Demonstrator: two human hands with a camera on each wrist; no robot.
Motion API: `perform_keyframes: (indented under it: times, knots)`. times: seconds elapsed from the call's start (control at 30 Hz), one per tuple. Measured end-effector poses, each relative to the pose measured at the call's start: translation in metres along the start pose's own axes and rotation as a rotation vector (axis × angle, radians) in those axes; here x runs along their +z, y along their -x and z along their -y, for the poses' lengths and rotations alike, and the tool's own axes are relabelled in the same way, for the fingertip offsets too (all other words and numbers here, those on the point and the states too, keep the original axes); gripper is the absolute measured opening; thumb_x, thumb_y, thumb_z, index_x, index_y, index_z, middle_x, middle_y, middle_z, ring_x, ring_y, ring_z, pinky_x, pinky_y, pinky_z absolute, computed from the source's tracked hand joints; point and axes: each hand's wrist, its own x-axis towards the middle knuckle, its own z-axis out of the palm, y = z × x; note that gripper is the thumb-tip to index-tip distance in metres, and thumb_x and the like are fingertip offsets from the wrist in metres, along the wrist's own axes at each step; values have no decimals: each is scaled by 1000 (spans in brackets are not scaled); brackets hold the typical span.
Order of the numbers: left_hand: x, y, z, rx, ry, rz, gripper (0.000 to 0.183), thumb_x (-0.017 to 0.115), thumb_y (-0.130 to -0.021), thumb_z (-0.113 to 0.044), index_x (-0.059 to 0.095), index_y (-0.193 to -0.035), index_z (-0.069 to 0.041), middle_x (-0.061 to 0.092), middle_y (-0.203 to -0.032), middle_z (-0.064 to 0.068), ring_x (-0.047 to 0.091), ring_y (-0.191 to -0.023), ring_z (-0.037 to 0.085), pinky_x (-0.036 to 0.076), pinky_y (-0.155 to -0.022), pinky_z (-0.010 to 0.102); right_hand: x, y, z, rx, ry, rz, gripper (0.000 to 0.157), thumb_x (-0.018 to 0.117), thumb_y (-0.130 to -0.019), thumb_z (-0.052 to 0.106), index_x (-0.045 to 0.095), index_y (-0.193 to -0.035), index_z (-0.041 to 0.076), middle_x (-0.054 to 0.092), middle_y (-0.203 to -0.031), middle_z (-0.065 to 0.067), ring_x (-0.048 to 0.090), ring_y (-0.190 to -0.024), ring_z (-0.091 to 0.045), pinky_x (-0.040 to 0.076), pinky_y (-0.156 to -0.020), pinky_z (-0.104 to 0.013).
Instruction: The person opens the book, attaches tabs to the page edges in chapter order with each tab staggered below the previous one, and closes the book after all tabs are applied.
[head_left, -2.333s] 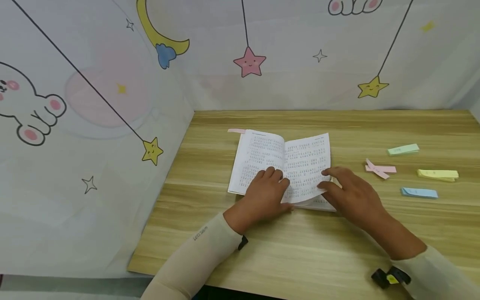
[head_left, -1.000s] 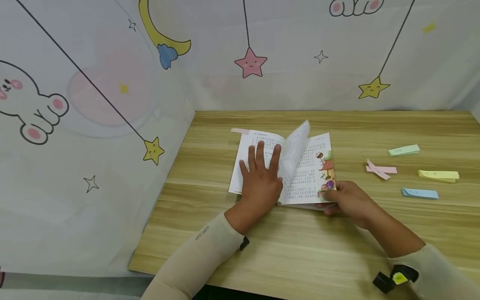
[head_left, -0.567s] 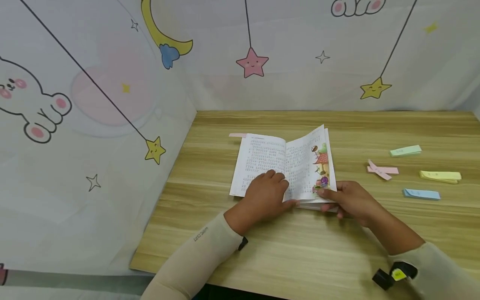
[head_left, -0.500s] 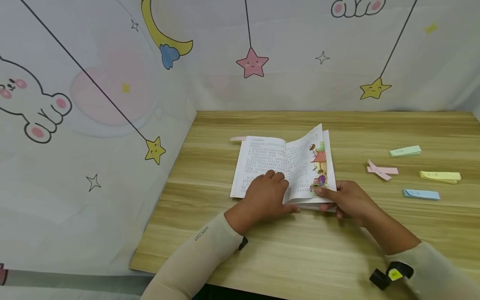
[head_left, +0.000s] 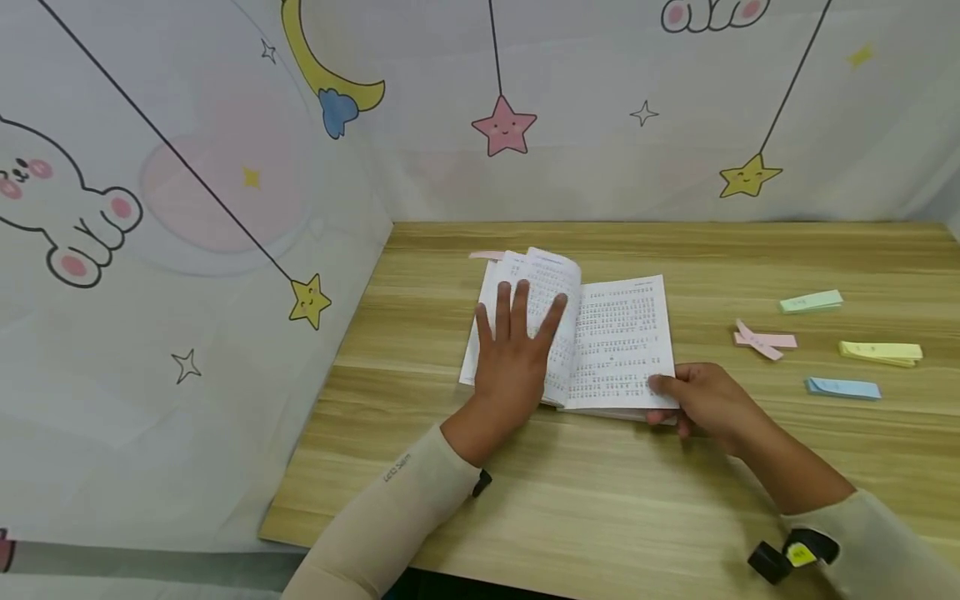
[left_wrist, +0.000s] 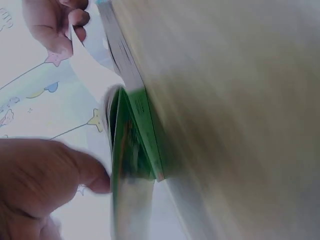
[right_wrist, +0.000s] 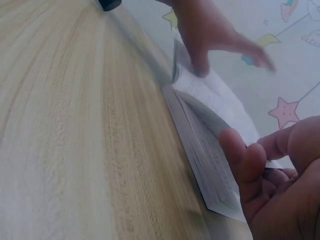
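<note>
An open book (head_left: 622, 325) lies on the wooden table, its visible pages covered in rows of small print. Fingers spread, my left hand (head_left: 510, 362) lies over the left-hand pages, which bulge up in the middle. My right hand (head_left: 712, 404) pinches the lower right corner of the right-hand side, thumb on top and fingers beneath. In the right wrist view the held pages (right_wrist: 220, 100) arch above the thicker block of pages (right_wrist: 192, 155). The left wrist view shows the book's green cover (left_wrist: 145, 120) at the spine. A pink strip (head_left: 486, 255) sticks out at the book's top left.
To the right lie crossed pink strips (head_left: 765, 340) and small stacks of sticky notes: green (head_left: 812, 302), yellow (head_left: 881, 353) and blue (head_left: 843, 388). A cartoon-printed cloth (head_left: 585, 167) hangs behind and to the left of the table (head_left: 600, 508).
The illustrated right-hand page has gone over to the left, and a page of plain print shows instead. My left hand has uncurled and spread over the left pages; my right hand keeps its corner.
</note>
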Motion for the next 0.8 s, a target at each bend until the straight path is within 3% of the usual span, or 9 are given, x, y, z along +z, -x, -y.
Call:
perform_keyframes:
  times: [0.07, 0.17, 0.3, 0.4, 0.5, 0.6, 0.67, 0.7, 0.8]
  knots:
    - [0, 1, 0, 110, 5, 57, 57, 65, -86, -17, 45, -139, -27, 22, -151, 14, 10, -139, 37, 16, -107, 55, 0, 0, 0, 7, 16, -11, 46, 59, -92, 38, 57, -111, -4, 68, -80, -17, 51, -50, -18, 49, -50, -38]
    - [0, 4, -4, 227, 103, 144, 24, 58, -93, -31, 63, -115, -22, 47, -135, 2, 35, -130, 26, 34, -101, 42, 3, -2, 1, 14, 47, -34, 55, 62, -86, 48, 59, -110, -2, 69, -78, -16, 49, -46, -17, 47, -47, -36]
    - [0, 6, -10, 177, 190, 242, 60, 45, -85, -68, 59, -114, -17, 54, -118, -3, 47, -113, 17, 46, -80, 36, 9, -7, 4, 8, 73, -69, 62, 64, -79, 57, 62, -107, 2, 67, -72, -14, 42, -40, -15, 40, -39, -33]
    - [1, 6, -11, 129, 173, 267, 70, 48, -81, -71, 52, -124, -15, 53, -120, -1, 48, -113, 19, 47, -77, 38, 13, -9, 6, 4, 58, -76, 63, 64, -78, 60, 63, -106, 3, 66, -70, -14, 36, -37, -13, 34, -36, -30]
    - [2, 5, -10, 75, 197, 215, 60, 54, -88, -48, 44, -133, -11, 60, -108, 1, 57, -96, 18, 49, -63, 35, 13, -9, 6, 4, 52, -85, 66, 57, -82, 61, 61, -109, 1, 66, -71, -14, 36, -38, -13, 35, -36, -30]
    - [3, 2, -6, -35, 189, 45, 63, 57, -86, -29, 36, -140, -6, 63, -89, 5, 59, -74, 18, 45, -46, 33, 10, -7, 5, 4, 73, -131, 65, 51, -89, 58, 57, -116, 0, 65, -73, -11, 41, -42, -15, 39, -40, -33]
    - [4, 1, -3, -109, 145, -52, 69, 59, -84, -23, 30, -144, -8, 61, -97, 11, 60, -85, 25, 49, -56, 35, 8, -5, 6, 3, 94, -162, 58, 49, -92, 52, 56, -118, 0, 62, -72, -10, 44, -45, -18, 42, -42, -35]
    - [4, 0, -1, -125, 111, -77, 72, 62, -84, -22, 28, -146, -11, 58, -107, 15, 58, -99, 30, 50, -68, 38, 7, -4, 6, 4, 104, -175, 55, 48, -94, 48, 55, -119, 0, 61, -72, -10, 46, -46, -18, 44, -43, -36]
    - [3, -1, 2, -40, 1, -53, 63, 66, -84, -18, 42, -141, -21, 38, -139, 17, 26, -134, 38, 31, -101, 51, 5, -3, 8, 6, 136, -195, 50, 50, -94, 43, 56, -117, 0, 56, -71, -10, 48, -49, -20, 45, -45, -37]
